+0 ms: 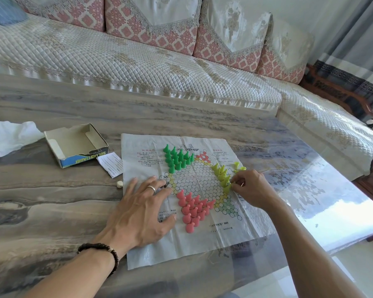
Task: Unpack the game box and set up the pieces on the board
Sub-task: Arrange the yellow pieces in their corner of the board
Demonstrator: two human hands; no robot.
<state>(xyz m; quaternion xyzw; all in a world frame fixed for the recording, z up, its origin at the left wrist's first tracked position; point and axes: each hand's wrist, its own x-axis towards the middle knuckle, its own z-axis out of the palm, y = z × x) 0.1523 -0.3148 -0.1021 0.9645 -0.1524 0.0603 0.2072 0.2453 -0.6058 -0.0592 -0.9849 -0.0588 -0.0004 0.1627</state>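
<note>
- Paper game board (205, 179), creased, spread flat on a grey marbled tabletop (52, 201); hexagonal cell grid printed at centre.
- Dark green pieces (177, 158) standing clustered at the board's far-left point.
- Pink pieces (193, 207) standing clustered at the near point, one at the near tip of the group.
- Yellow-green pieces (222, 174) standing in a group at the right point; two more just beyond, near the fingers.
- Left hand (142, 211): grip spread, palm down, fingers straight and pressing the board's left part; ring on one finger, beaded bracelet (99, 250) at the wrist.
- Right hand (252, 189): grip pinching a yellow-green piece (230, 186) with curled fingertips at the right point of the grid.
- Empty game box (78, 145), open side up, blue printed wall toward the viewer, left of the board on the tabletop.
- Folded leaflet (111, 163) between box and board; small white die (119, 183) just left of the board's edge.
- Crumpled white paper (9, 134) at the far left.
- Quilted sofa (138, 61) beyond the tabletop.
</note>
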